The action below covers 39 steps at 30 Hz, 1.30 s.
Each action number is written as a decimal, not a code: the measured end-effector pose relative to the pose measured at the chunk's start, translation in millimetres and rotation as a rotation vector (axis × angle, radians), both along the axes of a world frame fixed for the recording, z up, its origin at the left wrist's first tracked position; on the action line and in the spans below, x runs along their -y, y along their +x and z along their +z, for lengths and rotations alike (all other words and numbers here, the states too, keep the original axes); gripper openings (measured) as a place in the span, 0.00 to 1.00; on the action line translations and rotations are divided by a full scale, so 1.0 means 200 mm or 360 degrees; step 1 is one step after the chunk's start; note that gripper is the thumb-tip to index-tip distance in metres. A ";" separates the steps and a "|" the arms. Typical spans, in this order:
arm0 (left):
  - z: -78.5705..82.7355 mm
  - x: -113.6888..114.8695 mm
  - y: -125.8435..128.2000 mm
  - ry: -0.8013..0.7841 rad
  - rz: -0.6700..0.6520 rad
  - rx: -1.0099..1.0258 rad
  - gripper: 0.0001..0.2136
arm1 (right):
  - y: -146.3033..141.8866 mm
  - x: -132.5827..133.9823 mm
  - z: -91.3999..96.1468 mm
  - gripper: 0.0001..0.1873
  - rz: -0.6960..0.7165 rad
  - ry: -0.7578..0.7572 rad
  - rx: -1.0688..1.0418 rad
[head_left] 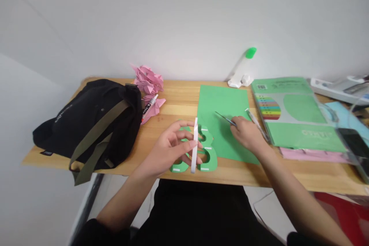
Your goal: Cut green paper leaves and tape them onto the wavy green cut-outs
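My left hand (173, 148) pinches a narrow white strip (195, 150) that stands upright on a green paper cut-out (206, 153) with curved lobes, near the table's front edge. My right hand (248, 133) rests on a green paper sheet (223, 111) and grips thin metal tweezers (226, 118) whose tips point left and away. A white pen (256, 123) lies just right of that hand.
A black bag (89, 123) with olive straps fills the table's left. Crumpled pink paper (148, 80) and a marker (148, 105) lie behind it. A pack of coloured paper (296, 115) lies on the right, with a phone (356, 144) and a green-capped glue bottle (242, 69) nearby.
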<state>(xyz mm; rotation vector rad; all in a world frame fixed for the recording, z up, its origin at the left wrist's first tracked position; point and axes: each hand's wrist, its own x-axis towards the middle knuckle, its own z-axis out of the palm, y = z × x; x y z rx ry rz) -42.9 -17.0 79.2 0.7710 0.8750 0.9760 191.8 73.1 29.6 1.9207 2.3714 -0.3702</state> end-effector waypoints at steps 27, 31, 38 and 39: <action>-0.01 -0.03 0.01 0.0042 -0.0161 -0.0141 0.17 | -0.06 0.16 0.30 0.27 0.0276 -0.0411 -0.1232; 0.00 -0.03 0.02 0.0046 -0.0160 -0.0130 0.17 | -0.09 0.16 0.31 0.27 0.0283 -0.0391 -0.1257; -0.01 -0.02 0.01 0.0052 -0.0185 0.0000 0.18 | -0.13 0.16 0.32 0.27 0.0302 -0.0180 -0.1256; -0.01 -0.01 0.01 0.0049 -0.0201 -0.0005 0.18 | -0.13 0.16 0.31 0.27 0.0302 -0.0118 -0.1226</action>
